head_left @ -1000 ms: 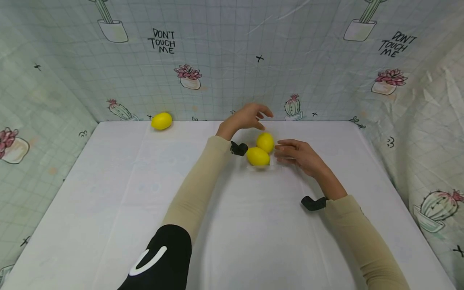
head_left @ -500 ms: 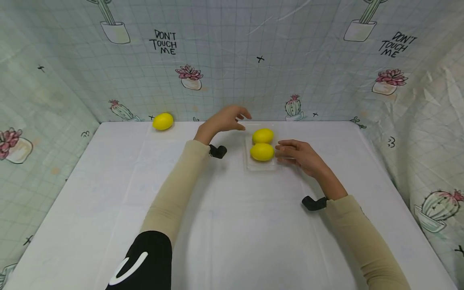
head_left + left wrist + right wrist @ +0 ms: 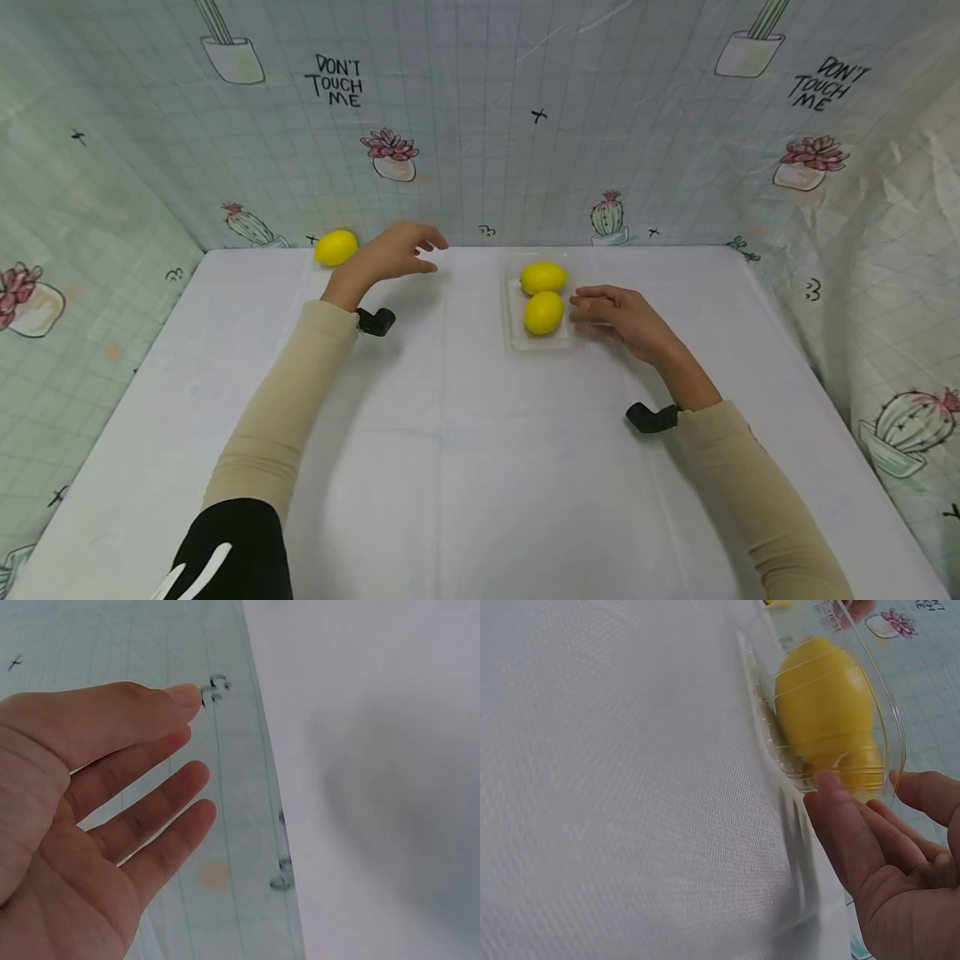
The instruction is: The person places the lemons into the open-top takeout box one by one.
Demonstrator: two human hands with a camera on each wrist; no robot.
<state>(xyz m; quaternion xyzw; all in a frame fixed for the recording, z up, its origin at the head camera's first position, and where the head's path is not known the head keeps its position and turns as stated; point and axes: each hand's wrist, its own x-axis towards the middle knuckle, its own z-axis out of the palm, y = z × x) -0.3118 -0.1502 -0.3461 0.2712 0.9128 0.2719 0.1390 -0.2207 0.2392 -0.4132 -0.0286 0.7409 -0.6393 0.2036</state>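
Saw the left hand (image 3: 387, 253) near the top of the head view, left of centre, over the far edge of the white tablecloth (image 3: 480, 467), thumb and fingers parted and softly bent, gripping nothing. Found a lone lemon (image 3: 335, 247) just beside that hand, in the upper left of the frame, lying at the far edge before the patterned backdrop (image 3: 465, 92) (a grid cloth with potted cacti and "DON'T TOUCH ME" lettering). In the left wrist view, made out the palm, the thumb and three fingers, well spread.

Right of centre, in the upper half of the head view, saw a clear plastic tray (image 3: 519, 342) lying on the cloth. Counted two lemons inside: a rear lemon (image 3: 543, 277) lying crosswise, and a front lemon (image 3: 543, 312) just below it in the frame, touching or nearly so. Noted the right hand (image 3: 626, 323) at the tray's right side, fingers extended toward the wall, relaxed rather than clenched. In the right wrist view, saw fingertips overlapping that clear wall; could not tell light contact from a near miss.

Noted a beige left sleeve (image 3: 288, 396) rising from the lower left, and a matching right sleeve (image 3: 757, 500) at lower right.
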